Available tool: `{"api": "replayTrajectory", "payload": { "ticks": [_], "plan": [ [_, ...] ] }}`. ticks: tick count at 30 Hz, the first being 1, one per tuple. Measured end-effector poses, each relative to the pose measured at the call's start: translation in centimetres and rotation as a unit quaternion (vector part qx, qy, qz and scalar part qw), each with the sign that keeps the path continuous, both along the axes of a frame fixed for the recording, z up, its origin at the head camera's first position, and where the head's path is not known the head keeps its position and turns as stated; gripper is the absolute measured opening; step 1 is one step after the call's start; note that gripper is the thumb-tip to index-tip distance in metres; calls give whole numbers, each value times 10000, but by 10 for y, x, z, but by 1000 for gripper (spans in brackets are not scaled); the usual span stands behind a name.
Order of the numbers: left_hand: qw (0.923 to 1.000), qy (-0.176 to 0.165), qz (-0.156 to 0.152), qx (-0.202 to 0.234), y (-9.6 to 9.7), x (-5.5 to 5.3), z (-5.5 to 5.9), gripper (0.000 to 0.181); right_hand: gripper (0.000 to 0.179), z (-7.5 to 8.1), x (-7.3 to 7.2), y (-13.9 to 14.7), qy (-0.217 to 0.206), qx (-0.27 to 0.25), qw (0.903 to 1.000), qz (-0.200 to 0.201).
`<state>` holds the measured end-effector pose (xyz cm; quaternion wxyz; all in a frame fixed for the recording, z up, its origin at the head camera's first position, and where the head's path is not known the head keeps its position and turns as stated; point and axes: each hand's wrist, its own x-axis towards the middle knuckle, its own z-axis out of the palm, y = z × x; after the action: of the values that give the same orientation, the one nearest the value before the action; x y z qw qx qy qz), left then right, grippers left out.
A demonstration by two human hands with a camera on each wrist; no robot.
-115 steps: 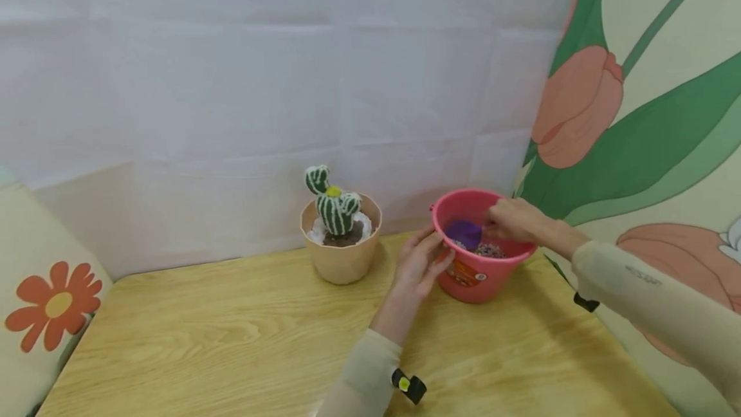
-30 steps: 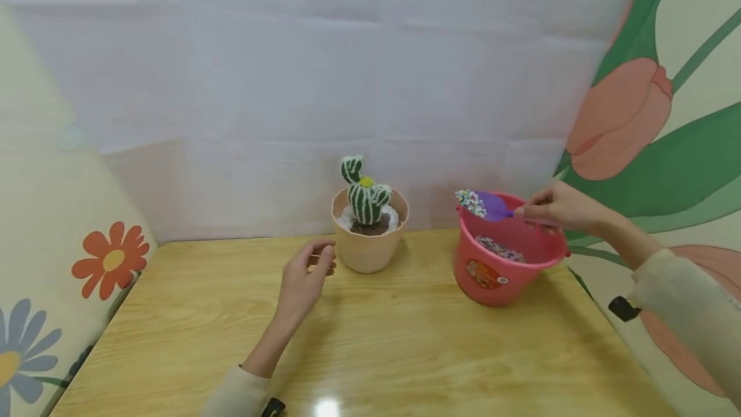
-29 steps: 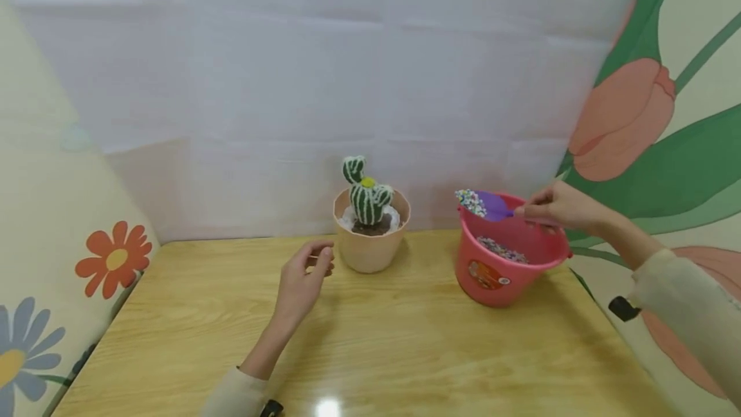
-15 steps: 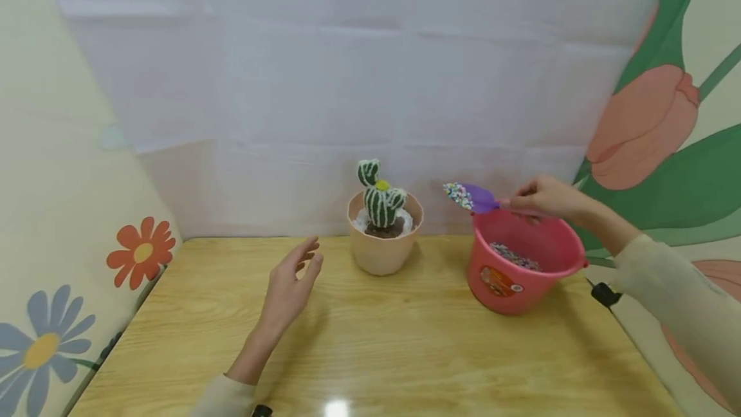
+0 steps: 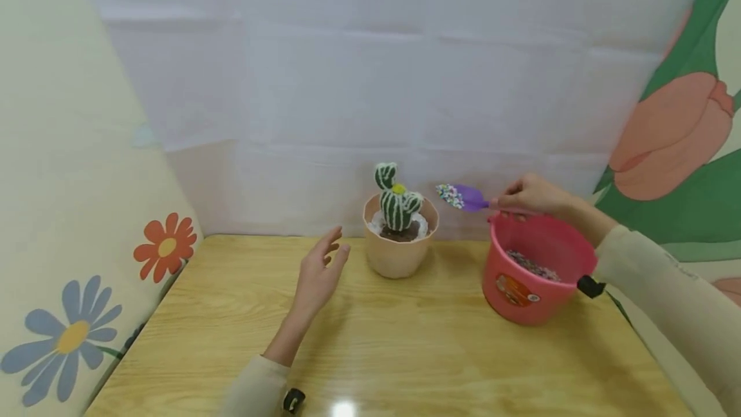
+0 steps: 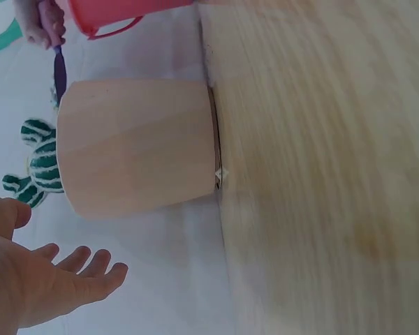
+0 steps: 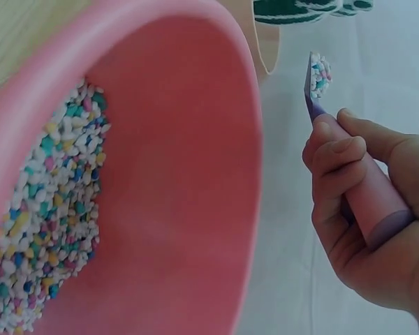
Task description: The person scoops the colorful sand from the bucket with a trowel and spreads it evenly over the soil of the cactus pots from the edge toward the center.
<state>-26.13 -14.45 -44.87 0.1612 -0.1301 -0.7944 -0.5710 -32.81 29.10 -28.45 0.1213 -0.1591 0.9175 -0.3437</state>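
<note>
My right hand (image 5: 535,197) grips the pink handle of a small purple garden trowel (image 5: 471,199), seen up close in the right wrist view. Colourful pebbles (image 5: 449,195) lie heaped on its blade, which hangs between the bucket and the flowerpot. Below that hand is the pink bucket (image 5: 515,295), with more mixed pebbles (image 7: 56,202) at its bottom. A knitted green-and-white cactus (image 5: 397,211) stands in the peach flowerpot (image 5: 395,257), with soil and white stuff around its base. To the left of the pot, my left hand (image 5: 317,278) is held with fingers spread, touching nothing.
Everything stands on a wood-grain table (image 5: 393,352), the pot near its back edge. A white cloth (image 5: 324,95) hangs behind. Walls painted with flowers (image 5: 168,248) close in at left and right.
Earlier my right hand was inside the bucket with the trowel and my left hand held its rim. The loaded trowel has since risen out and moved left towards the pot; my left hand moved beside the pot.
</note>
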Motion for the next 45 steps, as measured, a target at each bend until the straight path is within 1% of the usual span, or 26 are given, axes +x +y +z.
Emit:
{"api": "replayTrajectory", "payload": {
  "ticks": [4, 6, 9, 12, 15, 18, 20, 25, 29, 34, 40, 45],
  "plan": [
    [9994, -191, 114, 277, 13, -10, 2, 54, 32, -2, -7, -5, 13, 60, 10000, -8],
    [9989, -239, 121, 397, 19, -15, 4, 55, 33, -4, -10, -8, -32, 62, 10000, -45],
    [9981, -253, 74, 560, 26, -21, 6, 56, 34, -7, -14, -14, -118, 64, 9999, -90],
    [9973, -225, 110, 694, 33, -25, 8, 56, 33, -9, -18, -19, -135, 70, 9999, -76],
    [9966, -201, 231, 764, 40, -30, 11, 57, 34, -11, -23, -24, -98, 137, 9998, -87],
    [9960, -292, 337, 772, 48, -35, 12, 59, 35, -12, -26, -26, -50, 253, 9996, -95],
    [9955, -402, 382, 766, 52, -38, 10, 61, 35, -13, -27, -28, -23, 318, 9995, -79],
    [9943, -557, 307, 855, 58, -40, 3, 62, 33, -19, -30, -32, -8, 361, 9993, -30],
    [9948, -503, 289, 843, 61, -39, 0, 64, 34, -23, -29, -36, 5, 275, 9996, -8],
    [9946, -455, 324, 875, 64, -39, 0, 64, 32, -25, -30, -39, -19, 242, 9997, 16],
    [9931, -486, 315, 1015, 66, -42, 1, 63, 27, -24, -30, -50, 121, 217, 9997, 65],
    [9914, -514, 475, 1110, 66, -41, 4, 60, 22, -22, -27, -63, 262, 147, 9995, 77]
  ]
}}
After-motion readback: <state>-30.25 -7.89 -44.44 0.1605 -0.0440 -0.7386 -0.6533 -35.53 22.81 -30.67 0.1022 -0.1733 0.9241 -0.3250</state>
